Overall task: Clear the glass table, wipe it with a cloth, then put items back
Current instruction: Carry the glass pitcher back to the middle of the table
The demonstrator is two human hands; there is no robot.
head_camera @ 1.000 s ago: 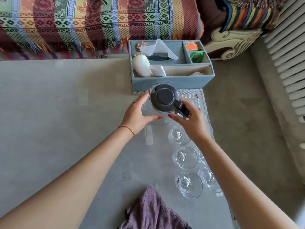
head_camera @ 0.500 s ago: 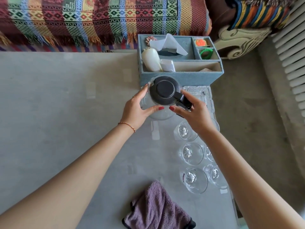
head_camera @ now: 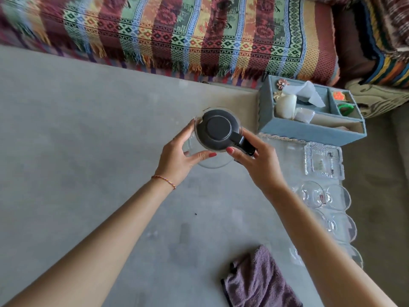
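Note:
A clear glass jug with a dark lid is held over the glass table, left of the blue organiser box. My left hand cups the jug's glass body from the left. My right hand grips its black handle. A purple cloth lies crumpled at the table's near edge. Several clear drinking glasses stand in a row along the table's right side, partly hidden by my right forearm. A cut-glass ashtray sits just before the box.
The blue organiser box holds a tissue, a white bottle and small coloured items. A sofa with a striped patterned throw runs along the far side of the table. Grey carpet shows to the right of the table.
The jug has moved left, away from the organiser box and the ashtray, with both hands still holding it. The view has shifted left as well.

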